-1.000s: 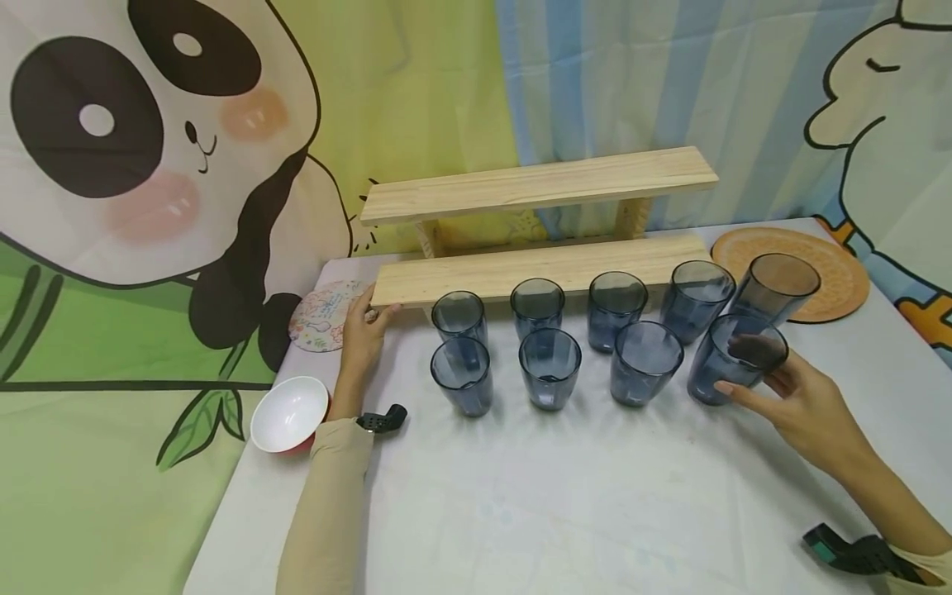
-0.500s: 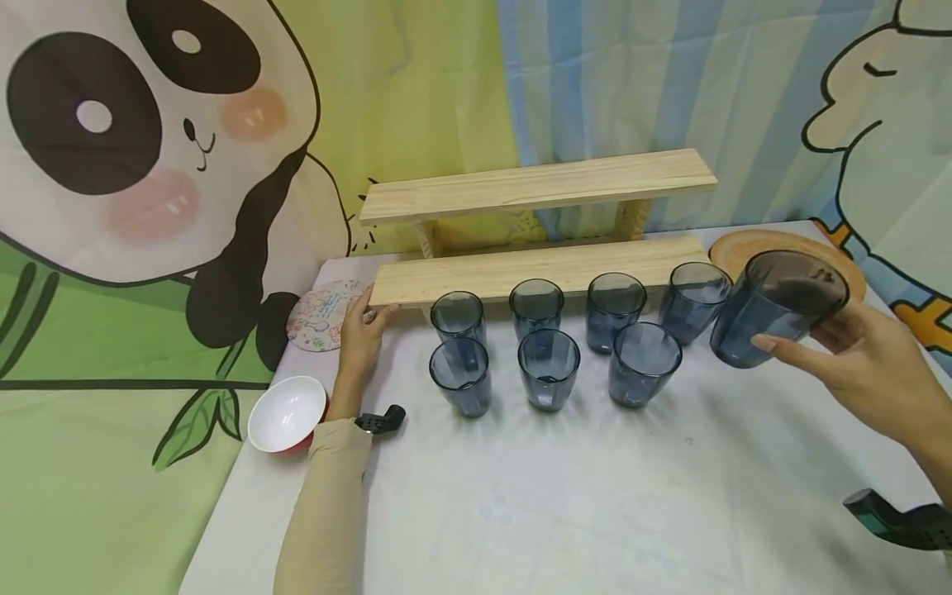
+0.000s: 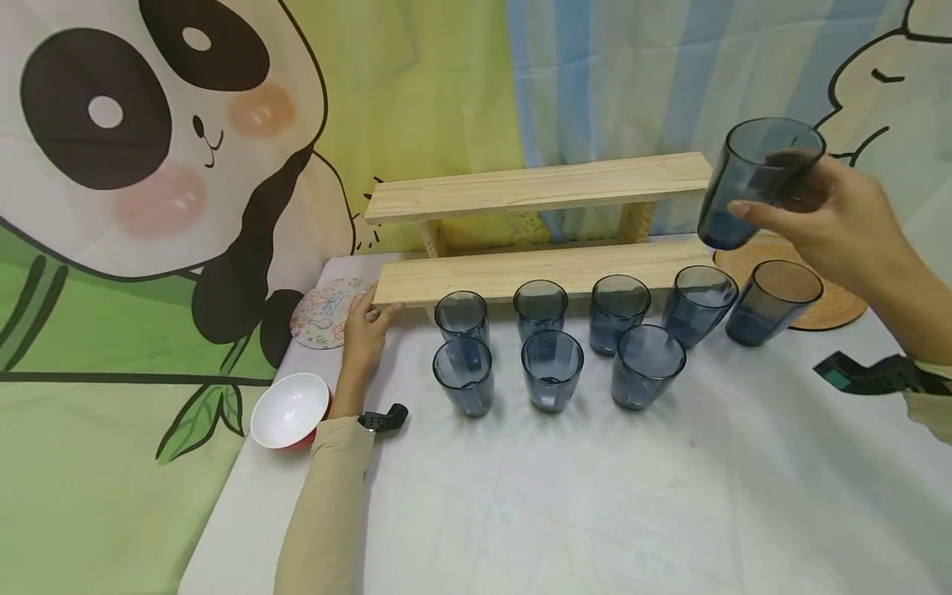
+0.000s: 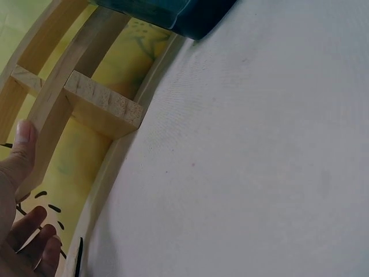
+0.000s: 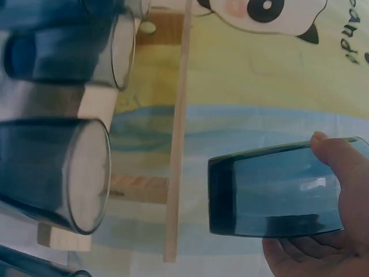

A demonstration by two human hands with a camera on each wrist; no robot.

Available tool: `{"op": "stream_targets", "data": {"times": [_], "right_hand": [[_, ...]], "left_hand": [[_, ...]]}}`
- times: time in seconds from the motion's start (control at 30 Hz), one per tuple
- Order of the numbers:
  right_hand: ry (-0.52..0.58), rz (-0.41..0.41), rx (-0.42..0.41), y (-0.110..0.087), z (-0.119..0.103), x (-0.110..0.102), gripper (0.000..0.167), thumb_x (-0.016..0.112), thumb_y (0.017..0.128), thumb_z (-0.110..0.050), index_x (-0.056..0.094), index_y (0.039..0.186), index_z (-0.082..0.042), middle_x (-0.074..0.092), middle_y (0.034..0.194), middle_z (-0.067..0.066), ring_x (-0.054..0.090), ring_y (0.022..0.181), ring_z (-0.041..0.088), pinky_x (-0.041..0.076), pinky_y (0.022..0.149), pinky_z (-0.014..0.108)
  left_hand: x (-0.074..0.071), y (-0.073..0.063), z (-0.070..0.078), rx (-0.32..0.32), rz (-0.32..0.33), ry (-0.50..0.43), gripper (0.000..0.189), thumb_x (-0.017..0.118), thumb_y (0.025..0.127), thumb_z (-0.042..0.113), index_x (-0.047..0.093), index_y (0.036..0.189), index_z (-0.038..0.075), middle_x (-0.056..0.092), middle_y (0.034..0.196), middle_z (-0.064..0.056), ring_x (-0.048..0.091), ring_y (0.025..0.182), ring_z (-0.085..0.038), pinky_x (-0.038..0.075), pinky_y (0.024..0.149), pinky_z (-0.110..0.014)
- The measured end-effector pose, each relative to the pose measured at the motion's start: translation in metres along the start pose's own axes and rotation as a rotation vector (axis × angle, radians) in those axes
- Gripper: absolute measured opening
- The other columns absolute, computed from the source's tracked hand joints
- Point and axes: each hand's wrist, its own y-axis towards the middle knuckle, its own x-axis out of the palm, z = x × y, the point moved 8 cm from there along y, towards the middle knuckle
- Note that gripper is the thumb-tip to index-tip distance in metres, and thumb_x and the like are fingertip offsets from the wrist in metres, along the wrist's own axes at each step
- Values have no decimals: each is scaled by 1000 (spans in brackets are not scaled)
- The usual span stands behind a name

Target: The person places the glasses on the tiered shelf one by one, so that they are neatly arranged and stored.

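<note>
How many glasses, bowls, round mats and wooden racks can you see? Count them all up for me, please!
Glasses: 9 (1 in the right hand)
Bowls: 1
Round mats: 2
Racks: 1
Total: 13

The left hand (image 3: 363,335) holds the wooden shelf (image 3: 543,271) at its left end, the right hand (image 3: 840,219) a glass (image 3: 744,186) near its right, other glasses (image 3: 552,376) in front.

The head view looks forward and down across the tabletop (image 3: 521,496) toward its far edge. Both wrist views, nearer and tilted, share the wooden shelf (image 3: 535,183) with it.
</note>
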Motion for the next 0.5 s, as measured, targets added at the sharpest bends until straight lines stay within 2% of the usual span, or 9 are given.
{"op": "stream_targets", "data": {"times": [0.07,0.27,0.37,0.5], "right_hand": [[7,-2,-3,19,-1,2,41,75,99,-37,60,134,-21,53,103,-25,52,92,-7,40,82,16],[81,-28,59,70,12,14,32,74,98,-43,58,123,-32,53,104,-21,50,94,0,39,79,19],[87,-27,85,89,19,22,31,74,97,-47,57,117,-30,52,103,-17,48,93,4,39,78,24],[95,-28,117,110,26,31,35,74,97,-49,58,120,-29,52,102,-18,47,93,3,38,81,24]], "left_hand": [[0,0,-1,-3,3,-2,79,71,98,47,40,164,18,47,155,-17,46,147,-38,40,123,-52],[-1,1,-2,-9,12,5,77,71,98,47,41,164,19,48,155,-16,47,145,-37,40,123,-51],[-1,1,-2,-6,11,5,77,72,98,47,42,163,19,48,156,-15,48,144,-35,40,123,-50],[0,2,-2,3,11,-9,76,73,98,46,43,163,18,49,154,-16,48,143,-35,41,123,-50]]}}
